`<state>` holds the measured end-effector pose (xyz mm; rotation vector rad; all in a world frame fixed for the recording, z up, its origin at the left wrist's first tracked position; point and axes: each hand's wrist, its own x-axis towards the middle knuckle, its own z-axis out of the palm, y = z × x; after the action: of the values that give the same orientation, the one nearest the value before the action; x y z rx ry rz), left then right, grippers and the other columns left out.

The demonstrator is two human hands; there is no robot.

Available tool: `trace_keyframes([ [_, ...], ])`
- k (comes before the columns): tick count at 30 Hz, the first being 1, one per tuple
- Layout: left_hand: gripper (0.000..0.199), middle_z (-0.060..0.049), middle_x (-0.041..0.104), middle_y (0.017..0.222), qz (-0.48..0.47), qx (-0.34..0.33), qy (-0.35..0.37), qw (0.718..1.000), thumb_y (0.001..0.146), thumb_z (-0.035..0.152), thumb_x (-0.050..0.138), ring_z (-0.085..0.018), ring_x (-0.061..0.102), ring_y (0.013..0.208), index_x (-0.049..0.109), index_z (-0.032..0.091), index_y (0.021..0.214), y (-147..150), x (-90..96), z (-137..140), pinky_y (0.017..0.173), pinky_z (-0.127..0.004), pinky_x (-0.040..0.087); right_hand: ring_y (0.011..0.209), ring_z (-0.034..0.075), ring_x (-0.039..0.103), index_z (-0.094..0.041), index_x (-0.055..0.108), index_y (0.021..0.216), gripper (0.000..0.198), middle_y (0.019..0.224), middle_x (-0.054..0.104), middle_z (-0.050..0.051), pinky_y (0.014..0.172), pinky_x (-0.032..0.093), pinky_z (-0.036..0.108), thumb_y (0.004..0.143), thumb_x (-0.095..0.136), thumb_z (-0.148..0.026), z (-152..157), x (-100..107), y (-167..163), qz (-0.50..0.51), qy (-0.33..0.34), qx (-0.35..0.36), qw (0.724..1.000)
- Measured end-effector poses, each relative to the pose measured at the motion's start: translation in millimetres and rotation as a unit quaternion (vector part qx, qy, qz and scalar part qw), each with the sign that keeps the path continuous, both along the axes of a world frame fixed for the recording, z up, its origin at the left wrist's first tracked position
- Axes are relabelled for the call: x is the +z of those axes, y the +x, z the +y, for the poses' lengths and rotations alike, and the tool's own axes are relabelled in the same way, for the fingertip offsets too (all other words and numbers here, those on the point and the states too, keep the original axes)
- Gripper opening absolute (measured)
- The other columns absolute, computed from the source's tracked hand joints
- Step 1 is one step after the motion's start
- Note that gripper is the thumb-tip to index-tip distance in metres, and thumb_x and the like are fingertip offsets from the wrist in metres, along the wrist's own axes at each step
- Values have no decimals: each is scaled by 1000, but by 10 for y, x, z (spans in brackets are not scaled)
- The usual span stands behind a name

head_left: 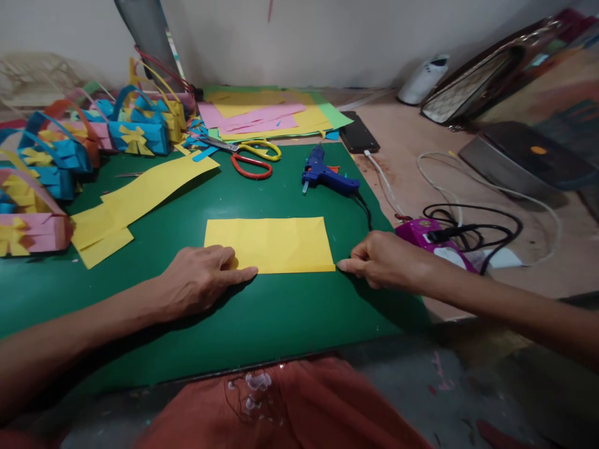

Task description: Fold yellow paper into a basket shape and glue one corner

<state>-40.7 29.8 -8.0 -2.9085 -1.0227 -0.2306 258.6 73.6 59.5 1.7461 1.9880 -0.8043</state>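
A yellow paper rectangle (281, 240) lies flat on the green work mat (281, 318), a narrow fold along its near edge. My left hand (199, 277) holds down its near left part, thumb stretched along the folded edge and the other fingers curled in. At the near right corner, my right hand (379, 259) is closed, with a fingertip against or just beside the corner. I see nothing inside its curled fingers. Beyond the rectangle are scissors (255, 165) with one red and one yellow handle, and a blue glue gun (330, 174).
Several small paper bags with bows (138, 134) crowd the left side. Yellow paper strips (150, 193) lie beside them. Coloured sheets (276, 112) are stacked at the back. To the right are a black phone (358, 132), a purple power socket (418, 234) and loose cables.
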Motion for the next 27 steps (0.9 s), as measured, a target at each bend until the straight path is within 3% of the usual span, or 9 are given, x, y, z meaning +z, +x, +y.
trace_keyframes([
  [3,36,-3,54,76,26,-6,-5,1000,94,20,34,-12,46,61,59,35,116,-31,63,56,52,-23,27,47,11,44,-18,52,53,40,50,54,2,50,21,28,86,49,-41,-110,47,-113,-2,154,129,980],
  [7,39,-3,55,80,40,28,-26,998,90,13,38,-14,49,65,60,34,115,-70,166,109,56,-24,32,61,14,54,-19,61,74,20,70,65,2,54,23,26,86,52,-32,-243,-23,-421,79,175,221,956],
  [12,35,-5,59,86,3,91,-119,989,92,18,37,-14,56,73,66,30,107,-97,259,145,58,-22,36,63,15,55,-16,60,83,14,77,67,5,50,16,28,88,49,-25,-174,-164,-702,65,219,279,933],
  [14,33,-5,60,88,-1,97,-165,982,92,19,37,-14,57,74,67,28,105,-104,295,186,60,-22,38,64,15,55,-16,60,84,17,79,68,6,50,14,28,89,47,-25,-101,-189,-756,52,237,286,927],
  [18,31,-4,61,90,10,112,-211,971,90,18,39,-14,58,76,67,26,100,-85,360,283,63,-22,39,64,15,54,-17,61,83,14,78,68,5,51,18,27,87,51,-25,-30,-216,-800,59,215,251,942],
  [21,27,-5,62,94,21,188,-211,959,86,18,43,-13,57,76,67,22,96,-6,409,315,60,-22,35,65,15,54,-18,61,81,14,76,67,5,54,22,26,87,52,-26,-40,-235,-799,98,196,232,948],
  [24,21,-6,62,79,24,276,-199,940,84,26,48,-13,50,62,65,15,86,130,484,296,52,-23,28,63,14,53,-18,62,80,15,73,66,4,54,22,26,86,53,-27,-39,-259,-792,116,193,217,950],
  [27,25,-4,59,67,25,312,-205,928,82,34,52,-10,41,54,63,13,75,280,579,264,49,-24,22,64,15,53,-18,62,80,14,73,66,4,54,22,27,86,53,-28,-29,-288,-790,119,199,219,948],
])
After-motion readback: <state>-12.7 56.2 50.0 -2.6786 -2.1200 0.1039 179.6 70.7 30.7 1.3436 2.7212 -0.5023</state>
